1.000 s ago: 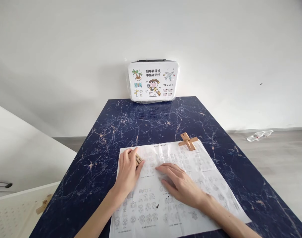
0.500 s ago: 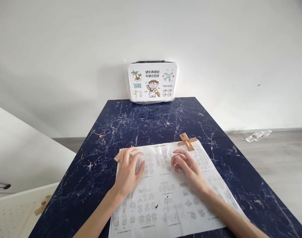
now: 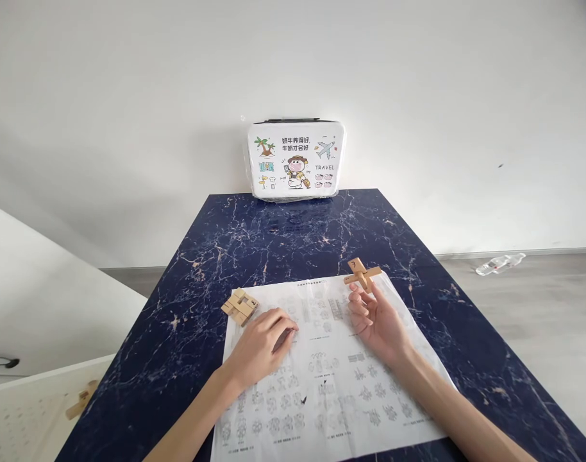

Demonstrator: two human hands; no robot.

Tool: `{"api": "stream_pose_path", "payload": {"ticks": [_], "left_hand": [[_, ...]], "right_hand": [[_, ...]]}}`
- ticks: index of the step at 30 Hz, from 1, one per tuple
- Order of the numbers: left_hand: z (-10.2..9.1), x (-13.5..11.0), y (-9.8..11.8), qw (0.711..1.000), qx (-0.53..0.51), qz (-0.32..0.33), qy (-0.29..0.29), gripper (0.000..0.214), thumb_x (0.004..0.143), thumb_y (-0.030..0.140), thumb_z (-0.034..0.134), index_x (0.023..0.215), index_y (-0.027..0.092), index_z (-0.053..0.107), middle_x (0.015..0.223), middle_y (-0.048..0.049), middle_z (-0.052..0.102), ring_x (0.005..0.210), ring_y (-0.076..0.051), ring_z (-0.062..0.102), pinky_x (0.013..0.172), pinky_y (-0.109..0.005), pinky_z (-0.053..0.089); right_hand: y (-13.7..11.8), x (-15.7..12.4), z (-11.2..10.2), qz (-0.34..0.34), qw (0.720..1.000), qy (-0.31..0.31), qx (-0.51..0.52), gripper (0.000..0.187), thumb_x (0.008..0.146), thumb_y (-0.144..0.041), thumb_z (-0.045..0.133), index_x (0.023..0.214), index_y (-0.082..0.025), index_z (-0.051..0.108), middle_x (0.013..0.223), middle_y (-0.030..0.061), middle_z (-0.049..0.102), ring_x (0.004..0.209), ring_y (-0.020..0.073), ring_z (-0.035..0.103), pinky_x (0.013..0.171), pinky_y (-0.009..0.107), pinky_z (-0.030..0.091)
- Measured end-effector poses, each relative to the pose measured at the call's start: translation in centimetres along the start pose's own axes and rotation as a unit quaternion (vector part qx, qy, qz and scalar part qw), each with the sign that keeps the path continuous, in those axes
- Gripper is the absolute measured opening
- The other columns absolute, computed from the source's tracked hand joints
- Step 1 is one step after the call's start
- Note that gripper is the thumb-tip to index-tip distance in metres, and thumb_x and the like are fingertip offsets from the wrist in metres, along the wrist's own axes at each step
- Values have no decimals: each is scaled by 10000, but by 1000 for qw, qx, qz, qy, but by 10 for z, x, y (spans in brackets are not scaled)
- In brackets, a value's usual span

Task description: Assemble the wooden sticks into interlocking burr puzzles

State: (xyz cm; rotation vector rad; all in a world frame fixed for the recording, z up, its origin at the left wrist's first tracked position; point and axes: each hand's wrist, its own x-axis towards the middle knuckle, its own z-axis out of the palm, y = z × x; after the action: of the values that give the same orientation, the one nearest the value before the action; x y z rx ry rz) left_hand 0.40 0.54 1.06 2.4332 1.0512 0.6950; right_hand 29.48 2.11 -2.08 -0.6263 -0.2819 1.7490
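Observation:
My left hand (image 3: 264,340) rests over the printed sheet (image 3: 317,333), palm down. Its fingers curl in and the thumb tip comes close to them; I see nothing between them. Just beyond it, a flat wooden interlocking puzzle (image 3: 240,307) marked with a "3" lies on the sheet's upper left corner. My right hand (image 3: 379,321) is turned with the palm facing left and fingers bent. Its thumb and a fingertip close around the near end of a cross-shaped wooden interlocking puzzle (image 3: 363,274), which also bears a number, at the sheet's top right edge.
The sheet lies on a dark blue marbled table (image 3: 293,237). A white printed case (image 3: 297,160) stands at the far edge against the wall. Wooden pieces (image 3: 83,399) sit in a white perforated bin (image 3: 28,410) at lower left. A clear bottle (image 3: 499,264) lies on the floor.
My left hand has drawn back from the flat puzzle toward me, its fingers curling in. My right hand has turned over and moved up to the cross-shaped puzzle. Both puzzles have stayed in place.

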Motion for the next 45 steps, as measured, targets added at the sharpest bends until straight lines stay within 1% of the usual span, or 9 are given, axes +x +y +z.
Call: {"api": "stream_pose_path", "payload": {"ticks": [11,18,19,24,28,33,37,41,45], "left_hand": [[0,0,0,1000,1,-7,-6,181,1094,202,490,1088,232,669,1041,-64,710,892,-222,700,784,-380,583],[1,0,0,1000,11,-7,-15,152,1088,179,514,1116,226,656,1073,-62,707,938,-228,710,824,-396,592],[1,0,0,1000,15,-6,-12,148,1087,177,517,1122,226,651,1081,-64,709,951,-233,714,839,-405,593],[0,0,2,999,34,-21,24,164,1080,210,533,1232,227,593,1045,-64,707,961,-258,721,874,-449,608],[-2,-3,3,999,23,-18,31,440,1044,285,638,1449,260,471,1275,-113,673,1157,-301,699,984,-506,608],[-2,-7,2,999,0,28,-19,951,954,467,796,1678,324,197,1604,-171,504,1470,-384,523,1162,-615,501],[-4,-5,4,998,-32,39,-49,1143,880,616,832,1720,364,99,1667,-179,453,1492,-414,491,1175,-654,464],[-8,-3,9,993,-91,-1,-78,1210,747,693,900,1702,391,223,1616,-173,510,1444,-448,520,1130,-687,482],[-7,-3,16,982,-168,-6,-90,1195,706,650,949,1677,413,294,1598,-153,527,1426,-436,537,1132,-666,494]], "right_hand": [[2,3,-1,-28,995,-22,-99,252,936,-408,782,923,-239,596,701,-66,413,489,102,308,365,178,384],[11,-14,12,4,974,-65,-216,369,1037,-498,661,832,-194,631,615,-44,522,450,89,327,423,231,323],[12,-18,14,10,965,-80,-248,410,1045,-504,651,781,-192,623,568,-41,521,440,94,326,437,250,321],[14,-32,24,-14,855,-144,-498,506,1082,-553,510,686,-239,487,454,-59,468,444,117,335,520,286,327],[16,-34,26,-20,803,-184,-566,505,1071,-531,508,663,-240,449,480,-45,494,446,115,366,509,285,313],[19,-36,29,-44,752,-236,-613,470,1043,-423,529,627,-234,414,508,-44,484,462,105,385,483,270,275],[18,-38,29,-35,751,-266,-604,395,999,-323,547,617,-223,515,511,-29,578,451,106,438,471,250,319],[15,-37,28,-10,760,-305,-574,364,980,-289,555,633,-202,620,535,-16,641,453,103,456,470,238,328],[11,-35,27,14,759,-342,-555,358,986,-275,555,653,-194,659,590,-7,684,463,98,457,482,237,327]]}}
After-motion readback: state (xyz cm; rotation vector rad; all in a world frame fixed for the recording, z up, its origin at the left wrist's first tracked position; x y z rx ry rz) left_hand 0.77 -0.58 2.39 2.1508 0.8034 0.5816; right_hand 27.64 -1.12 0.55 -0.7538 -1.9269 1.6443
